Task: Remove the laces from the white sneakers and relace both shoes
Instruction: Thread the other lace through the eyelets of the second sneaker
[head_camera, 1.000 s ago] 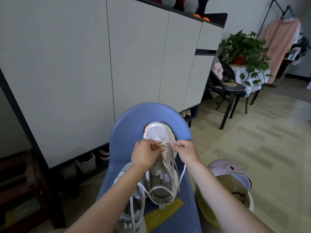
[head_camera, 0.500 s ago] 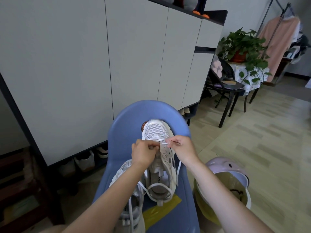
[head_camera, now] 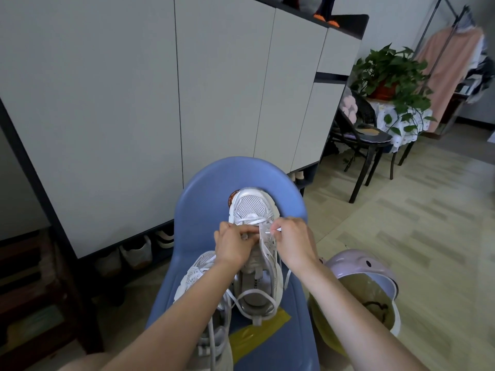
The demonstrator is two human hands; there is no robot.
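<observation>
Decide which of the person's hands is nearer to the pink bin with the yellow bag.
Right. The right hand pinches a lace tip beside the pink bin; the left hand lies across the sneaker, farther away.

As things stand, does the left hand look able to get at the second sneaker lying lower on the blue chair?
Probably yes. The second sneaker lies right beside and partly under the left forearm, nothing covering its toe. But the left hand is busy gripping the upright sneaker near its lace, so it would have to let go first.

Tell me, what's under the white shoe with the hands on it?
The blue chair is under the white shoe. Yellow tape peeks out beneath its heel. The seat directly beneath the sole stays hidden.
</observation>
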